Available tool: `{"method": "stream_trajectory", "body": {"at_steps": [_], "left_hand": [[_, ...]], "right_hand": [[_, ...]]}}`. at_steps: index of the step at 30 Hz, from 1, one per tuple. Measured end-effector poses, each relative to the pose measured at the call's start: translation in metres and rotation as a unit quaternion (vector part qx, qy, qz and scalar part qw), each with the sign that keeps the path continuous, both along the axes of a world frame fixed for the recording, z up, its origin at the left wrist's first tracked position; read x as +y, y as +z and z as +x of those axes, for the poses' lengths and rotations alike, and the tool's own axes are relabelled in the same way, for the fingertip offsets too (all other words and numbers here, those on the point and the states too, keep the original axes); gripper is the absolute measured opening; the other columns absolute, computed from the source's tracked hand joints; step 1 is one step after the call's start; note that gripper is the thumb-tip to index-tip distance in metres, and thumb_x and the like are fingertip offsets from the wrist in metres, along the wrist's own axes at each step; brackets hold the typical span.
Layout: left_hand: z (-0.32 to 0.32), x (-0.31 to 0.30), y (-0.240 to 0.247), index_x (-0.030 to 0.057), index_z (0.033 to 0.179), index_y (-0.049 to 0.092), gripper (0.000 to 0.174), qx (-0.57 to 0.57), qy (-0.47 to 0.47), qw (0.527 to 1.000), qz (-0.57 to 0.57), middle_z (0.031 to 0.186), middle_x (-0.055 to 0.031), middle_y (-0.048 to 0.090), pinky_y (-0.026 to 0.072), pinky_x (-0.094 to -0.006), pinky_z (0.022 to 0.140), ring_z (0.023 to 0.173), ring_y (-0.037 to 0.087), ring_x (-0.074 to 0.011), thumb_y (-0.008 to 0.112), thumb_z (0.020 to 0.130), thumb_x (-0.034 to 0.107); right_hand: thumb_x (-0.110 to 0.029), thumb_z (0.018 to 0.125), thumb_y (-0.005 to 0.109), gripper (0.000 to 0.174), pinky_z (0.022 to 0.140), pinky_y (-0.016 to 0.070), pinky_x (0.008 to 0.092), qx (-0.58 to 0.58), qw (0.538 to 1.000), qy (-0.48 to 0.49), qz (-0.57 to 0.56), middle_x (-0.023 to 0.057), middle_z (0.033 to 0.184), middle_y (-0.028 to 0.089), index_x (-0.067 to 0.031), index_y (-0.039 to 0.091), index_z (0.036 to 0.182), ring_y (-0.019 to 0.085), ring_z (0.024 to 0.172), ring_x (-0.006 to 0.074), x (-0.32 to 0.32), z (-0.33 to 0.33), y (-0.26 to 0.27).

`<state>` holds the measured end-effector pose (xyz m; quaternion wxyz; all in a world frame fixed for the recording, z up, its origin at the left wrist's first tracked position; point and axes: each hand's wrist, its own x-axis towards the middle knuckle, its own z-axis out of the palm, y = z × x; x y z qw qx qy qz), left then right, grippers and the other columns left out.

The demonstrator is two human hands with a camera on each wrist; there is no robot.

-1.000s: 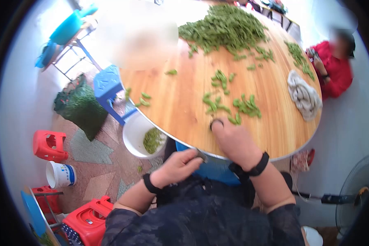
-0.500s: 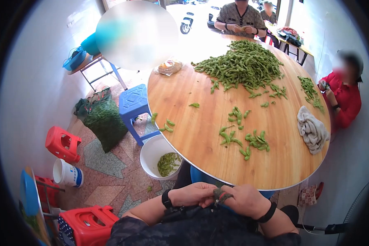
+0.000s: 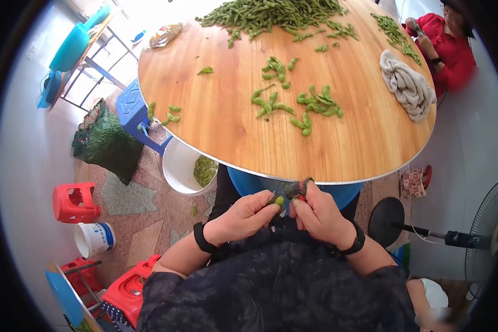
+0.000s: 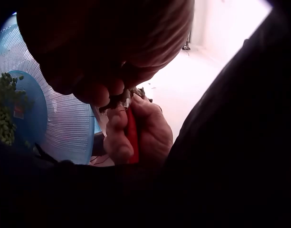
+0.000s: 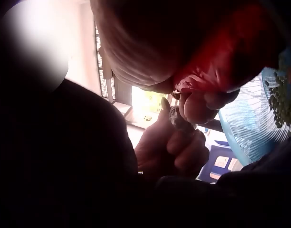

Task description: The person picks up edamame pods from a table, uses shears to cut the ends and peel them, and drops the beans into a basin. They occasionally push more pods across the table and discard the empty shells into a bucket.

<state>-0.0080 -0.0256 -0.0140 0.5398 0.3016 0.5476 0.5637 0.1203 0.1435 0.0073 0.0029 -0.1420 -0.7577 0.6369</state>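
Note:
In the head view my left hand [image 3: 243, 218] pinches a green edamame pod [image 3: 280, 201] between thumb and fingers, just past the table's near edge. Close beside it, my right hand [image 3: 323, 218] grips a small red-handled tool [image 4: 131, 135], whose working end is mostly hidden by the fingers. A dark wrap [image 3: 294, 190] with a red band covers a fingertip of the right hand. Both hands are above a blue mesh basket [image 4: 64, 114], which holds green pieces. Several loose pods [image 3: 321, 103] lie on the round wooden table [image 3: 216, 122] ahead of the hands.
A large heap of pods [image 3: 271, 16] is at the table's far side, with a crumpled cloth [image 3: 406, 86] at the right. A white bucket [image 3: 177, 166] with green scraps stands left of my legs. A fan [image 3: 484, 238] is at the right; a person in red [image 3: 454, 61] sits beyond.
The right hand has left the loose pods on the tabletop and come back beside the left hand. A pod now shows in the left fingers. The head view has shifted.

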Motion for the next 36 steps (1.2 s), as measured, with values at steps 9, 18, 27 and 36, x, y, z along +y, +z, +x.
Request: {"method": "stream_trajectory", "body": {"at_steps": [9,18,27,36], "left_hand": [[0.004,0.003,0.003,0.0035,0.079,0.047,0.02,0.285,0.012,0.958,-0.012,0.065,-0.0028,0.044,0.0355,-0.0283,0.052,0.058,0.038,-0.0119,0.058,0.095,0.01],[0.007,0.005,0.006,0.0036,0.078,0.049,0.018,0.503,0.034,0.86,0.08,0.068,-0.0166,0.048,0.0393,-0.0409,0.054,0.062,0.051,-0.0375,0.065,0.083,0.007],[-0.006,0.007,-0.013,0.0067,0.084,0.051,0.023,-0.287,-0.005,0.956,-0.061,0.067,0.0041,0.045,0.0378,-0.0239,0.055,0.06,0.045,-0.0075,0.052,0.1,0.024],[0.0,0.035,-0.003,0.0016,0.084,0.054,0.019,0.15,-0.025,0.988,0.025,0.068,0.0032,0.046,0.0382,-0.0253,0.056,0.062,0.043,-0.0073,0.052,0.099,0.015]], "right_hand": [[-0.008,0.088,0.048,0.014,0.057,0.0461,0.0446,0.021,0.995,0.083,0.055,0.0233,0.071,0.057,0.0017,0.04,0.094,0.059,0.068,0.0431,0.003,0.001,-0.015],[-0.005,0.086,0.051,0.015,0.053,0.0469,0.048,0.03,0.983,0.093,0.154,0.0252,0.067,0.056,0.0011,0.041,0.095,0.06,0.065,0.0448,-0.002,0.002,-0.011],[-0.001,0.084,0.053,0.014,0.052,0.0467,0.0451,0.113,0.986,0.052,0.107,0.0212,0.072,0.056,-0.0018,0.047,0.096,0.06,0.067,0.0423,-0.003,0.001,-0.025],[-0.007,0.079,0.063,0.015,0.052,0.0486,0.0393,0.125,0.95,0.109,0.265,0.0159,0.073,0.058,-0.0021,0.05,0.086,0.06,0.06,0.0345,0.038,0.005,-0.001]]}}
